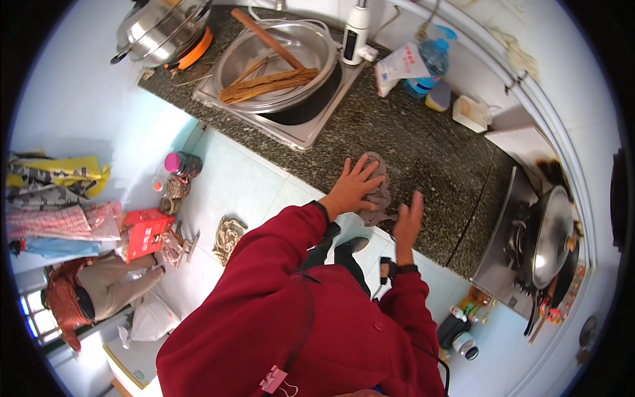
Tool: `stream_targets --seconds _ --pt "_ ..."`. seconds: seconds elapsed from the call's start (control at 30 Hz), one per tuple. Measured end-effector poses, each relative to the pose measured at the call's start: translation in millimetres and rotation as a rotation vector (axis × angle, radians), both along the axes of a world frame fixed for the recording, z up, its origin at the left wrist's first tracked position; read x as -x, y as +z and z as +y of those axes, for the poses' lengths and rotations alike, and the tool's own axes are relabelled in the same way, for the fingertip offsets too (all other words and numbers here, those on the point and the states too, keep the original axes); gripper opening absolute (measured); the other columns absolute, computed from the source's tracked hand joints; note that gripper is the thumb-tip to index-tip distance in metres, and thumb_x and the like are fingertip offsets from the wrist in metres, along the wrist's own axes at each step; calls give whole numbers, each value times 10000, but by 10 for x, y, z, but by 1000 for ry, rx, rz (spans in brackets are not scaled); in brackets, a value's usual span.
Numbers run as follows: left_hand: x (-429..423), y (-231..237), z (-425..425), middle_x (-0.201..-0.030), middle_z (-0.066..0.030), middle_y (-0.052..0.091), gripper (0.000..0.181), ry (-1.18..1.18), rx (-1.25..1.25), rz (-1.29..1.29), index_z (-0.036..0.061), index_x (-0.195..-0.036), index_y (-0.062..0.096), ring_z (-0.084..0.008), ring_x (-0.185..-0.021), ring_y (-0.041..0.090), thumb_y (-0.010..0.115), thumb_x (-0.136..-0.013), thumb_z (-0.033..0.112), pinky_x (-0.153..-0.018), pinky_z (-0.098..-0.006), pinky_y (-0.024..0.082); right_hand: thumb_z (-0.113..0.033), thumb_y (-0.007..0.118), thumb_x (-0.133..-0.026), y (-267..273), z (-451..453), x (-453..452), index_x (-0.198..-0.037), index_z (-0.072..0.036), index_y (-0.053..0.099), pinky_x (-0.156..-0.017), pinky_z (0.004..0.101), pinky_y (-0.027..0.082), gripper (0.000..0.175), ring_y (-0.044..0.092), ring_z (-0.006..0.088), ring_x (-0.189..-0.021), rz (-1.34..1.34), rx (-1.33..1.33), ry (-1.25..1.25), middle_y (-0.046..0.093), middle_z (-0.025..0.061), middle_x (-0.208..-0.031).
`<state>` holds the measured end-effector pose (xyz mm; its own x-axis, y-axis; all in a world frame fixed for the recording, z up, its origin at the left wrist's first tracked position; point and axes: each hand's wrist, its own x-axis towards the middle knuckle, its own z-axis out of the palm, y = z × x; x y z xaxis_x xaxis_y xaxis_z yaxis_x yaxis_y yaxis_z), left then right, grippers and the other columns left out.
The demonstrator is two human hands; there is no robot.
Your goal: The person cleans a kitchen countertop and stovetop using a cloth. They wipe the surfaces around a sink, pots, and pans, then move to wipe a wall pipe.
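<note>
A crumpled grey-brown cloth (381,196) lies near the front edge of the dark speckled stone countertop (436,149). My left hand (353,189) rests flat over the cloth's left side, fingers spread wide rather than curled around it. Just right of the cloth is my right hand (409,221), seen nearly edge-on, with fingers extended and nothing visible in it. The countertop around the cloth looks partly wet and dark. Both my arms are in dark red sleeves.
A metal basin (322,49) with a wooden stick (268,37) and brown fibrous strips (270,85) sits over the sink (307,139). A lidded wok (550,238) stands right; a blue bottle (434,57) at the back. Another person (94,293) is at far left.
</note>
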<state>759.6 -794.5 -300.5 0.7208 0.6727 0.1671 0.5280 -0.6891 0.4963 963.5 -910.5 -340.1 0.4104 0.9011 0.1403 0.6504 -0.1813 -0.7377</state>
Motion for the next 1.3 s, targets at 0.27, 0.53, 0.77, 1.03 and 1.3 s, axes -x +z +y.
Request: stream_targets --seconds 0.27,0.53,0.77,1.03,1.3 --pt "724 -387 -10 -1212 -211 478 508 328 -158 -241 37 -1084 568 -463 -1243 413 764 -632 161 -1066 -563 361 -263 480 -1035 -130 -728 -800 -1489 -25 383 -1164 482 254 522 279 362 -1460 -264 60 -16 365 178 -1548" --pt "2788 -481 1062 -1158 -225 524 475 907 -258 -158 4 -1127 533 -433 -1148 468 652 -667 20 -1030 -481 401 -312 481 -1032 -67 -703 -742 -1477 -42 414 -1159 496 255 524 273 354 -1467 -254 54 -14 377 166 -1544" --pt "2279 -575 700 -1077 -218 544 414 755 -319 -196 19 -1045 542 -441 -1064 475 649 -645 2 -950 -505 414 -322 511 -1017 -72 -696 -713 -1461 -33 434 -1162 492 248 536 280 355 -1464 -277 32 -25 394 162 -1535" --pt "150 -289 -481 -1187 -111 585 523 -64 43 -298 110 -1134 629 -389 -1260 471 691 -621 27 -1072 -496 363 -251 527 -1009 96 -762 -768 -1459 -39 443 -1170 452 255 504 286 334 -1466 -144 20 10 385 141 -1547" --pt "352 -213 -302 -1368 -216 480 658 332 -105 -138 32 -1303 540 -485 -1371 335 588 -647 50 -1126 -564 291 -89 502 -988 304 -2169 -1206 -1379 -4 532 -987 364 464 401 572 280 -1237 91 -8 -232 580 155 -1377"
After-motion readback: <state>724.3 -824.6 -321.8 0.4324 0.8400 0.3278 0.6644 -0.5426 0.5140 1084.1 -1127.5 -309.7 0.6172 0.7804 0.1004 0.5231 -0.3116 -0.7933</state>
